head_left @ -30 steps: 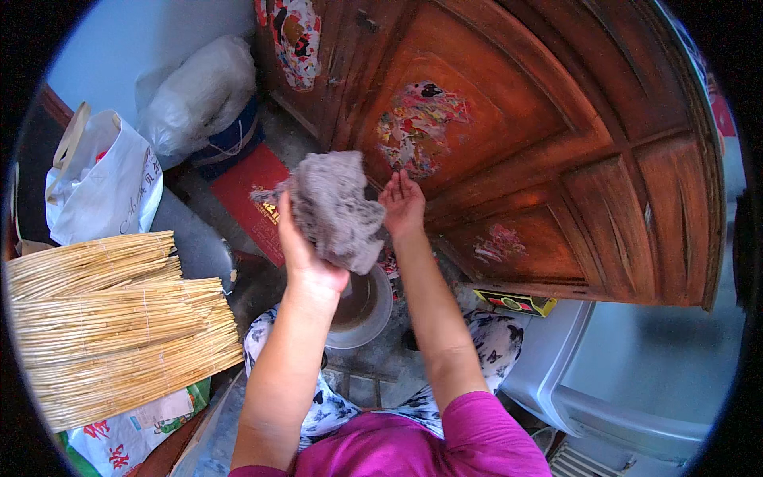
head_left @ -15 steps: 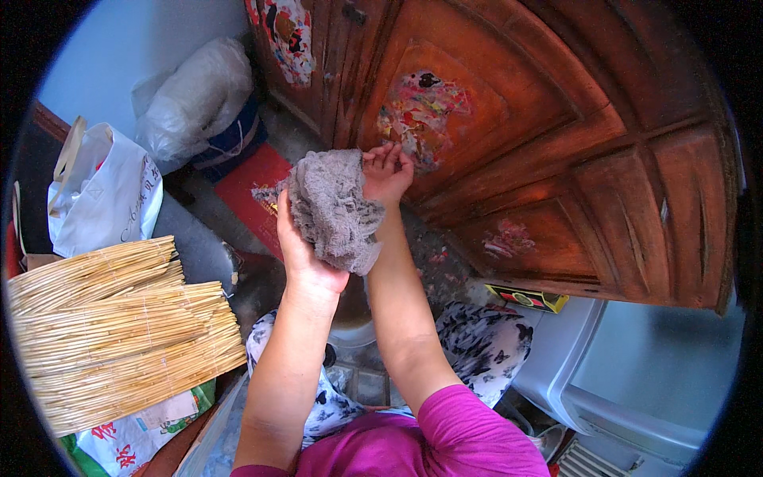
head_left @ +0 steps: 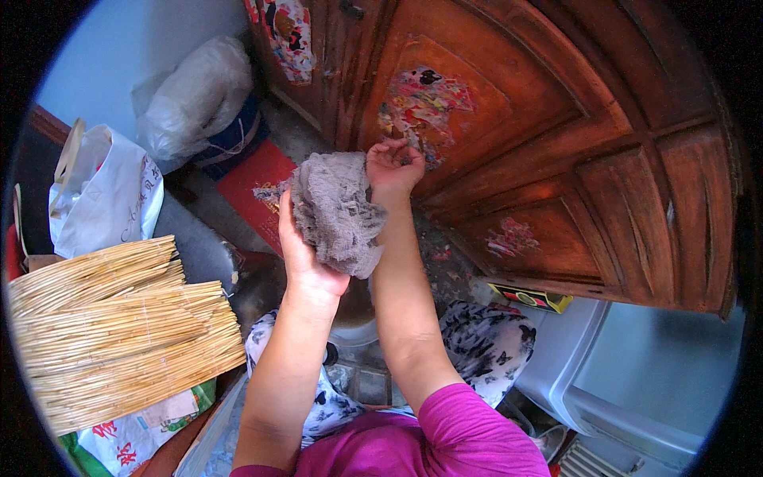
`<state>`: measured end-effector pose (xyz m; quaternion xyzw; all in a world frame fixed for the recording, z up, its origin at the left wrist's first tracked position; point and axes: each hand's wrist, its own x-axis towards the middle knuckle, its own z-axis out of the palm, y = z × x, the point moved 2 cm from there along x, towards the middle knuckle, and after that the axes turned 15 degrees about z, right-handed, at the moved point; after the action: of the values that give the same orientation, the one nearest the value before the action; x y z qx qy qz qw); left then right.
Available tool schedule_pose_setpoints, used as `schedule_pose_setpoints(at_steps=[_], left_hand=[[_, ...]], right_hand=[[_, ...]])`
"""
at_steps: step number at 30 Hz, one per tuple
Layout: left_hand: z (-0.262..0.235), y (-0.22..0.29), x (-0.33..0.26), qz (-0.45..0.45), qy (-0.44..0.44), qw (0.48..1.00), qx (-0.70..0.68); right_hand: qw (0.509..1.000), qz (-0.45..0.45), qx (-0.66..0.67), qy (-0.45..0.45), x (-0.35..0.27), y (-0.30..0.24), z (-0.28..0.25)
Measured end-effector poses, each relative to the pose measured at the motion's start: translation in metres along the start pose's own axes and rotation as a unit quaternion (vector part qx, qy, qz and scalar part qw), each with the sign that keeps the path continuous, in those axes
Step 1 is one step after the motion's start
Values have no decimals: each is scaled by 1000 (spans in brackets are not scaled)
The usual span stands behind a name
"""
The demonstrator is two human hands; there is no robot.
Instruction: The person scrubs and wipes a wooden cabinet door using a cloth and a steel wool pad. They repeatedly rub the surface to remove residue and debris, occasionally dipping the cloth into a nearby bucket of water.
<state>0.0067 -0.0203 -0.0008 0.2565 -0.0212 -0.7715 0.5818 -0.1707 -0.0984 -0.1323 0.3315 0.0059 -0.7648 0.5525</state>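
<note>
A crumpled, folded grey cloth (head_left: 338,211) rests in my left hand (head_left: 308,266), whose palm and fingers support it from below and along its left side. Just past the cloth's right edge is my right hand (head_left: 395,165), palm turned up and fingers curled in. Whatever those fingers may hold is too small to make out. Behind the right hand stands a brown wooden door panel (head_left: 493,103) with a torn, peeling colourful picture (head_left: 425,103) stuck on it.
Bundled straw-coloured sticks (head_left: 127,342) lie at the left, below a white bag (head_left: 107,191). A plastic-wrapped bundle (head_left: 195,99) sits farther back, near a red sheet (head_left: 254,187) on the floor. At the right are a yellow-black box (head_left: 531,297) and a pale plastic container (head_left: 584,366).
My right hand has shifted slightly to the right, away from the cloth, and its fingers have curled in. The left hand keeps the cloth, which has turned a little.
</note>
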Motion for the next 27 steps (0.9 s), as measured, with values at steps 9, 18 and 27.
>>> schedule_pose_setpoints(at_steps=[9, 18, 27], left_hand=[[0, 4, 3, 10, 33, 999, 1], [12, 22, -4, 25, 11, 999, -47], [11, 35, 2, 61, 35, 989, -130]], right_hand=[[973, -33, -222, -42, -10, 4, -4], [-345, -320, -866, -168, -66, -7, 97], [-676, -128, -711, -146, -32, 35, 119]])
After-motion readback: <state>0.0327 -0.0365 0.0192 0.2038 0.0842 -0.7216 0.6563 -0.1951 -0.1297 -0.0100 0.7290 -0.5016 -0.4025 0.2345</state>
